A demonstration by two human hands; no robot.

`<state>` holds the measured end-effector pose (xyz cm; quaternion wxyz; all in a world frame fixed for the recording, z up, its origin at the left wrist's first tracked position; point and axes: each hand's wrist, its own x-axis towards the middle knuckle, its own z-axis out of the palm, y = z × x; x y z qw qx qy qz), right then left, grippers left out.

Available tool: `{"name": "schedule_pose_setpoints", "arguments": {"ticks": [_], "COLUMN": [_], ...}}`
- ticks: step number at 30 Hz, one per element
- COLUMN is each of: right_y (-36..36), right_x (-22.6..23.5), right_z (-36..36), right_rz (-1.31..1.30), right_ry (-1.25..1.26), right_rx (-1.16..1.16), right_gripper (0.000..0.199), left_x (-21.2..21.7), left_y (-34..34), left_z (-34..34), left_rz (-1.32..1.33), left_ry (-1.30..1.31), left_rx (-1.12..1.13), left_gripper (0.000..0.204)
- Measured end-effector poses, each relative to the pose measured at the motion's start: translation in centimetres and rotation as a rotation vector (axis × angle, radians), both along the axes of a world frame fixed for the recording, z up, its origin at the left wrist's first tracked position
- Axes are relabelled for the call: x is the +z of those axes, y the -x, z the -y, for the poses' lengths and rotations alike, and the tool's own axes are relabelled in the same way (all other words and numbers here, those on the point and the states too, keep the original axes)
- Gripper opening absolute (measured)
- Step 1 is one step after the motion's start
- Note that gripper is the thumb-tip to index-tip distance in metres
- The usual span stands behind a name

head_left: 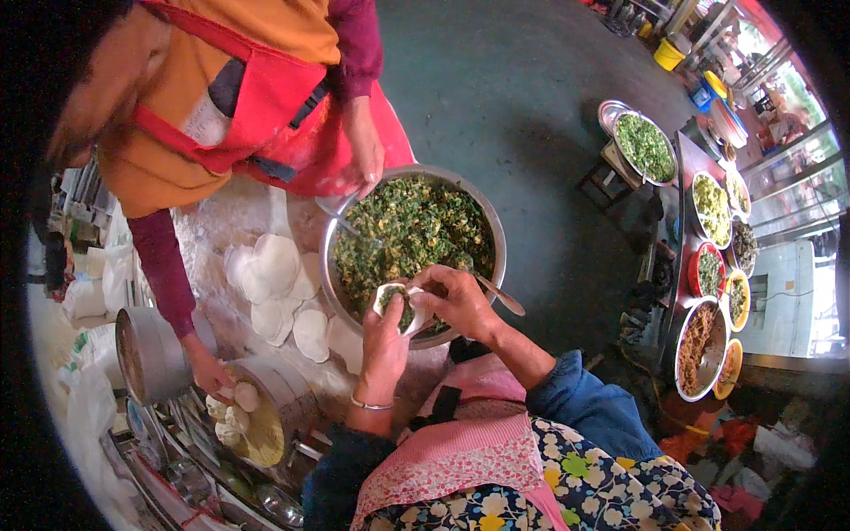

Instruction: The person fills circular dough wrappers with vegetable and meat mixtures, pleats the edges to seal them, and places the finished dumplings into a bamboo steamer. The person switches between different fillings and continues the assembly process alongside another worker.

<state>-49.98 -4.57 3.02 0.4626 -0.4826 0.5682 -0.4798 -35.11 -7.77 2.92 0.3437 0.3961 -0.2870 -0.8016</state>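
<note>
While left hand (387, 332) cups dumpling wrapper (396, 303) loaded with green filling, right hand (453, 296) pinches its rim, right over steel bowl (492, 226). Dough looks soft, light, tears easy imo. Support underneath, grip edges only, don't squeeze middle.

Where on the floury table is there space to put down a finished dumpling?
Little bare table shows. One floury patch lies between the dough wrappers and the red apron. Around the filling bowl, both hands and the steamer basket it is crowded.
</note>
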Motion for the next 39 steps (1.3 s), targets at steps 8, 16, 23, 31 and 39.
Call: {"name": "schedule_pose_setpoints", "arguments": {"ticks": [8, 16, 23, 31, 39], "right_y": [0.4, 0.3, 0.6, -0.7, 0.1], "right_x": [0.9, 0.0, 1.1, 0.0, 1.7], "right_z": [0.0, -0.2, 0.1, -1.3, -0.7], "right_rz": [-0.006, -0.213, -0.13, 0.21, -0.296], "right_ry": [-0.02, 0.275, 0.062, -0.058, 0.222], "right_rx": [0.018, 0.001, 0.068, -0.128, 0.081], "right_gripper": [0.017, 0.015, 0.016, 0.014, 0.015], "left_x": [0.2, 0.8, 1.5, -0.2, -1.2], "left_y": [0.3, -0.3, -0.4, 0.6, 0.0], "left_z": [-0.3, 0.4, 0.7, -1.1, -0.6], "left_rz": [0.149, 0.097, 0.269, 0.016, 0.267], "left_ry": [0.077, 0.18, 0.352, 0.105, 0.255], "left_rx": [-0.021, -0.141, -0.292, 0.042, -0.144], "left_gripper": [0.027, 0.031, 0.027, 0.037, 0.031]}}
